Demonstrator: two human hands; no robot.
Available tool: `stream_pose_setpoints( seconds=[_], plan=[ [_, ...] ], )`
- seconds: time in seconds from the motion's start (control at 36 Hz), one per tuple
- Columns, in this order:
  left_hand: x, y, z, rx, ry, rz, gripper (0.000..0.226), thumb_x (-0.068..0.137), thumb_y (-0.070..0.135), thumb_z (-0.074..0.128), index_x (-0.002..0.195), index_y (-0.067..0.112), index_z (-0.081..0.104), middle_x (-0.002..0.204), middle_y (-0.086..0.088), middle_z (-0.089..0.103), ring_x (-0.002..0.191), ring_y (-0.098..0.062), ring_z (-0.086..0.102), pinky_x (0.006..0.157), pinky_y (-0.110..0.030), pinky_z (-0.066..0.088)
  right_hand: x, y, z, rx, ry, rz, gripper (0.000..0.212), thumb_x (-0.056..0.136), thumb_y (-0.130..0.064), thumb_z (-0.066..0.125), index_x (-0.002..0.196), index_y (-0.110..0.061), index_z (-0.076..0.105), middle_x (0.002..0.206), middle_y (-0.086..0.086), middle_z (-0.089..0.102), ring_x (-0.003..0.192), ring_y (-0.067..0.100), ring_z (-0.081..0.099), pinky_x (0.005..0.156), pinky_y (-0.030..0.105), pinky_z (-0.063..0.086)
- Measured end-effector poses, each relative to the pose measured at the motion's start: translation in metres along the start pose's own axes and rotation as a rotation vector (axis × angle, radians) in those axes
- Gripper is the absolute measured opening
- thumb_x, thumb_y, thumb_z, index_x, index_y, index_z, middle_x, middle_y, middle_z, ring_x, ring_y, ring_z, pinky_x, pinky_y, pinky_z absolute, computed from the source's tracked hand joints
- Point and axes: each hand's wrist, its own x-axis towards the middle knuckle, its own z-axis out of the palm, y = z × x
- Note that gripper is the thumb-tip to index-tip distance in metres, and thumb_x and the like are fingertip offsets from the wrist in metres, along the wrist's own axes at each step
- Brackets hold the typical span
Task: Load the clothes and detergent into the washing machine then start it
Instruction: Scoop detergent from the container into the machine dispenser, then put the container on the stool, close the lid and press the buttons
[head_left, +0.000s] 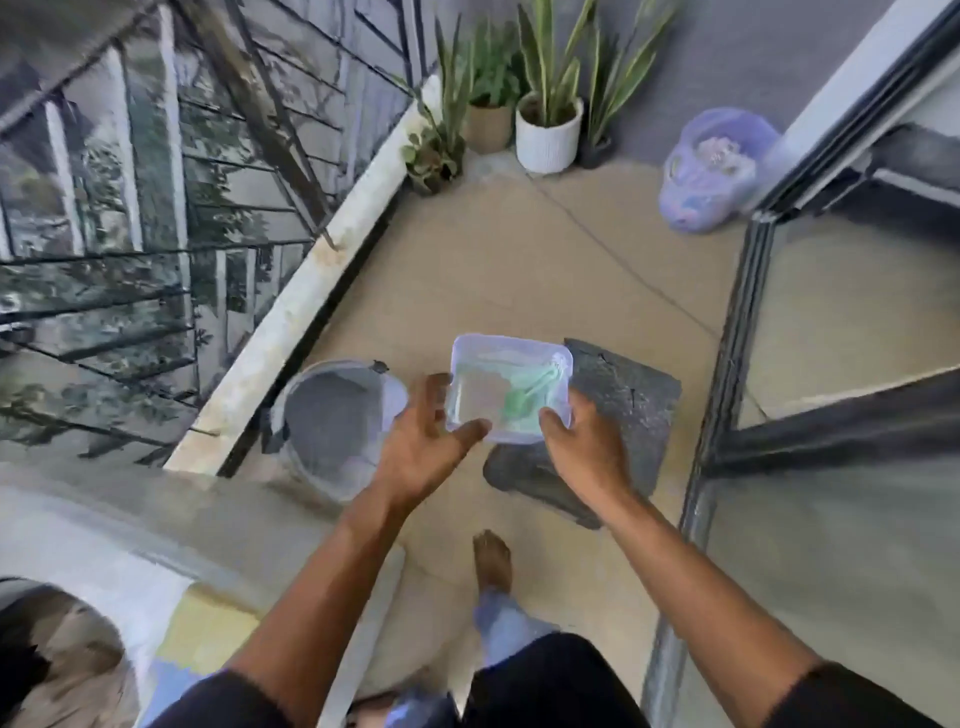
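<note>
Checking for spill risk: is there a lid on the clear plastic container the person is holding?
No. The clear container is open on top, with a green scoop plainly visible inside, gripped by the left hand and right hand.

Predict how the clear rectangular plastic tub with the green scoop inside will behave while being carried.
The clear rectangular plastic tub probably stays stiff: its walls keep shape between the left hand and right hand. It looks light, being mostly empty. With no lid showing, tilting would likely slide the green scoop out.
</note>
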Motion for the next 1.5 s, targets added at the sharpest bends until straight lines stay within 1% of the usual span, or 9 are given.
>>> stream_pose_setpoints(
  seconds=[0.14, 0.28, 0.58, 0.72, 0.81, 0.92, 1.17, 1.33, 1.5],
  plan=[
    [0.06, 0.01, 0.067, -0.029, -0.145, -0.092, 0.056, 0.085, 0.029, 0.082, 0.136, 0.022, 0.058, 0.131, 0.003, 0.064, 0.111, -0.018, 0.064, 0.07, -0.006, 0.042, 0.043, 0.052, -0.006, 0.126, 0.032, 0.172, 0.039, 0.098, -0.025, 0.059, 0.137, -0.019, 0.055, 0.109, -0.004, 0.064, 0.112, 0.029, 0.063, 0.067, 0.024, 0.035],
    [0.111, 0.009, 0.132, -0.035, -0.237, -0.196, 0.072, 0.063, 0.035, 0.076, 0.132, 0.022, 0.061, 0.126, 0.002, 0.064, 0.117, -0.026, 0.064, 0.096, -0.041, 0.055, 0.079, 0.106, -0.004, 0.206, 0.05, 0.329, 0.048, 0.093, -0.028, 0.062, 0.14, -0.024, 0.051, 0.125, 0.0, 0.065, 0.116, 0.027, 0.063, 0.087, 0.033, 0.047],
    [0.181, -0.018, 0.22, -0.023, -0.4, -0.313, 0.089, 0.059, 0.032, 0.072, 0.146, 0.02, 0.058, 0.143, -0.01, 0.062, 0.13, -0.036, 0.06, 0.112, -0.053, 0.049, 0.13, 0.196, 0.017, 0.286, 0.057, 0.526, 0.047, 0.079, -0.038, 0.062, 0.123, -0.023, 0.055, 0.116, 0.005, 0.069, 0.106, 0.029, 0.065, 0.088, 0.04, 0.052],
    [0.186, -0.026, 0.235, 0.024, -0.426, -0.315, 0.069, 0.082, 0.006, 0.079, 0.147, 0.015, 0.057, 0.146, -0.008, 0.059, 0.133, -0.032, 0.058, 0.112, -0.04, 0.049, 0.136, 0.22, 0.028, 0.324, 0.096, 0.576, 0.039, 0.087, -0.019, 0.071, 0.122, -0.029, 0.055, 0.098, -0.012, 0.062, 0.096, 0.018, 0.059, 0.08, 0.029, 0.043],
    [0.186, -0.029, 0.233, 0.024, -0.472, -0.316, 0.062, 0.088, 0.001, 0.073, 0.146, 0.014, 0.058, 0.147, -0.009, 0.059, 0.132, -0.032, 0.058, 0.113, -0.051, 0.049, 0.132, 0.226, 0.027, 0.277, 0.067, 0.607, 0.042, 0.088, -0.021, 0.067, 0.129, -0.022, 0.056, 0.1, -0.009, 0.062, 0.1, 0.023, 0.062, 0.08, 0.028, 0.043],
    [0.174, -0.02, 0.215, -0.026, -0.433, -0.353, 0.059, 0.085, 0.012, 0.076, 0.142, 0.015, 0.061, 0.145, -0.006, 0.06, 0.129, -0.033, 0.061, 0.113, -0.054, 0.049, 0.129, 0.219, 0.016, 0.146, 0.029, 0.601, 0.047, 0.092, -0.032, 0.064, 0.135, -0.018, 0.055, 0.124, 0.006, 0.068, 0.108, 0.029, 0.066, 0.086, 0.034, 0.051],
    [0.123, -0.002, 0.143, -0.184, -0.307, -0.336, 0.068, 0.068, 0.026, 0.06, 0.135, 0.015, 0.065, 0.137, -0.008, 0.068, 0.128, -0.031, 0.064, 0.107, -0.048, 0.051, 0.122, 0.165, -0.01, -0.01, 0.035, 0.532, 0.043, 0.091, -0.038, 0.061, 0.128, -0.016, 0.059, 0.12, 0.007, 0.069, 0.109, 0.031, 0.065, 0.078, 0.032, 0.04],
    [0.069, -0.008, 0.07, -0.242, -0.193, -0.258, 0.039, 0.098, 0.01, 0.065, 0.136, 0.018, 0.062, 0.139, -0.008, 0.065, 0.111, -0.018, 0.064, 0.085, -0.033, 0.055, 0.107, 0.083, 0.003, 0.07, -0.137, 0.316, 0.041, 0.101, -0.031, 0.057, 0.137, -0.01, 0.058, 0.082, 0.004, 0.066, 0.072, 0.018, 0.062, 0.061, 0.022, 0.043],
    [0.001, -0.025, -0.011, -0.182, 0.047, -0.214, 0.039, 0.098, 0.012, 0.064, 0.136, 0.019, 0.067, 0.138, -0.002, 0.068, 0.126, -0.024, 0.065, 0.111, -0.05, 0.051, 0.055, -0.018, 0.035, 0.076, -0.24, 0.058, 0.03, 0.096, -0.032, 0.063, 0.119, -0.014, 0.068, 0.121, 0.006, 0.073, 0.114, 0.025, 0.066, 0.098, 0.037, 0.051]
  ],
)
